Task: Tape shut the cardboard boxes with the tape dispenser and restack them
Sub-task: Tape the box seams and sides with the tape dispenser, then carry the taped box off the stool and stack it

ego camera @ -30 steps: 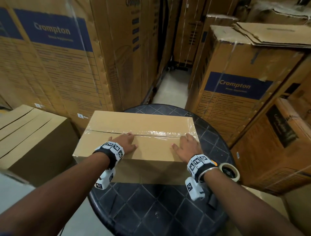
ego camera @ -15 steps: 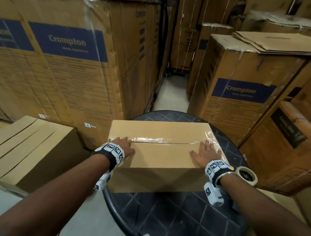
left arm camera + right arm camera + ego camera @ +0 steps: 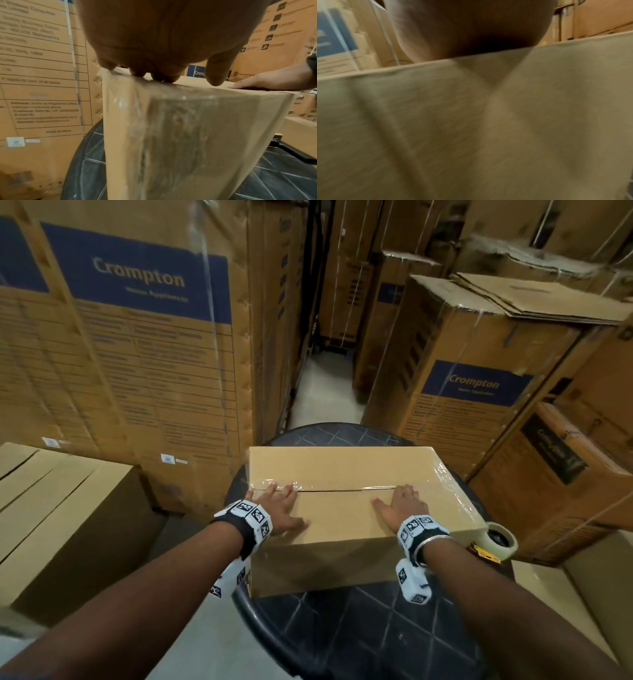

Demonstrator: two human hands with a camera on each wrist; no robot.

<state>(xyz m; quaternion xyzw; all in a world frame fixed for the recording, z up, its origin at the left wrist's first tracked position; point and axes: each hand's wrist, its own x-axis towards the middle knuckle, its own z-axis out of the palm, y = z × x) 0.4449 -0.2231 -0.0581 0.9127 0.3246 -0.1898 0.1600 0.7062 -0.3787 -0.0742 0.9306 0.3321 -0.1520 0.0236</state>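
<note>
So the cardboard box [image 3: 346, 508] sits on the round black table [image 3: 376, 628], clear tape along its top seam. Left hand [image 3: 279, 510] lies flat at the seam's left end, fingers [image 3: 215, 73] straight on the tape; right hand [image 3: 399, 505] flat near the right end, fingers spread. Tape dispenser [image 3: 500, 540] sits just beside the box's right corner.

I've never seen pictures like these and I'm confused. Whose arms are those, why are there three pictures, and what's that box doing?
A person wears three cameras: one on the head, one on each wrist. The head picture looks down at both hands. The left hand and right hand lie flat on a cardboard box, fingers straight, holding nothing. Clear tape covers its top seam. The box sits on a round black table, with a tape dispenser beside it. The wrist pictures show the same box from very close; the right one is blurry.
</note>
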